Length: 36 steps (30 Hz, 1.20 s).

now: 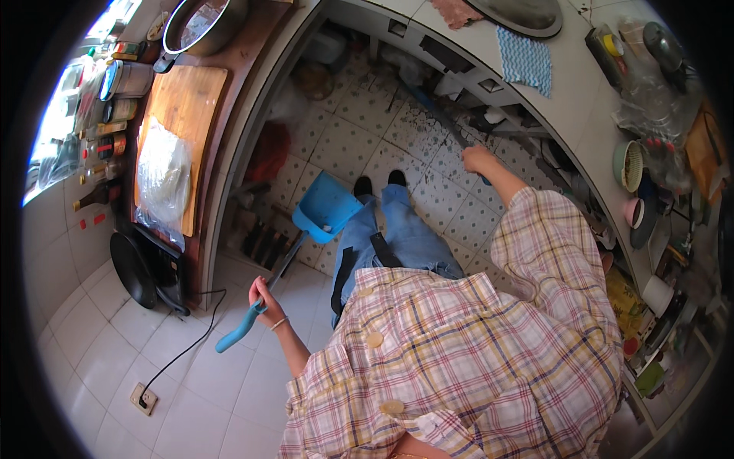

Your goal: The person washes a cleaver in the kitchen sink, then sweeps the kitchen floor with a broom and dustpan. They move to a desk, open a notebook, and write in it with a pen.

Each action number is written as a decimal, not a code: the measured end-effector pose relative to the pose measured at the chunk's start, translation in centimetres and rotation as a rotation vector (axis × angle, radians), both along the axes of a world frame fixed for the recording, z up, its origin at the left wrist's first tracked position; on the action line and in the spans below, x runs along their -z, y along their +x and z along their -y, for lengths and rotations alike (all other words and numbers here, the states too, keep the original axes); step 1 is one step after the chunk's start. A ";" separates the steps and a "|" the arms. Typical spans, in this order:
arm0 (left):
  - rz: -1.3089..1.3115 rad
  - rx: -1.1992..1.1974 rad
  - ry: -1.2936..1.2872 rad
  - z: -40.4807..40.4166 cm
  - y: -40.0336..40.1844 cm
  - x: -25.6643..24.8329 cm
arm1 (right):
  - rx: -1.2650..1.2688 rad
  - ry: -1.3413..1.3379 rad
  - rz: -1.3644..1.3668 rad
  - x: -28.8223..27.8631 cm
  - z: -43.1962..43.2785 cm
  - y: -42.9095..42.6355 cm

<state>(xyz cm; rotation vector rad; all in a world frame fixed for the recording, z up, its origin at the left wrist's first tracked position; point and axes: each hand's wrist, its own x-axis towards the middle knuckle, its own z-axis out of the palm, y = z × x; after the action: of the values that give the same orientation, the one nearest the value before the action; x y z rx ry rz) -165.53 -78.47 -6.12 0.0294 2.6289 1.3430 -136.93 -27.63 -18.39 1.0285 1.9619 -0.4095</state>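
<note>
My left hand (265, 299) grips the handle of a long-handled blue dustpan (325, 206), just above its turquoise grip. The pan hangs beside my left leg, with small bits of debris inside it. On the other side, my right hand (479, 159) is closed around the dark stick of a broom (444, 117). That stick slants away under the counter, where its head is hard to make out. Dark crumbs of dirt (416, 120) lie scattered over the patterned floor tiles near the stick, ahead of my feet.
A wooden cutting board (200, 103) with a plastic bag lies on the left counter. The right counter (579, 109) holds a blue-striped cloth, a green basket and clutter. Open shelves below it hold more things. A black cord (192, 344) runs to a wall socket.
</note>
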 end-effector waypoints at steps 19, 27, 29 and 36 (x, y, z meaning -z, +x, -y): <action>-0.025 -0.036 -0.030 0.0 -0.6 -0.9 | 0.321 -0.702 -0.104 -4.8 1.2 -4.5; -0.039 -0.039 -0.054 1.1 -0.3 -0.9 | 0.539 -0.807 -0.196 0.7 0.0 -14.9; -0.033 -0.037 -0.053 1.2 -0.2 -1.1 | 0.661 -0.783 -0.191 1.0 -2.1 -16.8; -0.035 -0.114 -0.003 2.2 0.7 -0.8 | 0.272 -0.565 -0.309 -2.7 -0.3 -20.6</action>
<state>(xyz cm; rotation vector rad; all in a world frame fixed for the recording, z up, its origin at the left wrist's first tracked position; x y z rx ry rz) -164.82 -80.66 -5.37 -0.0997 2.6991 1.3860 -157.49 -27.31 -15.70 0.8900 1.7990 -1.2573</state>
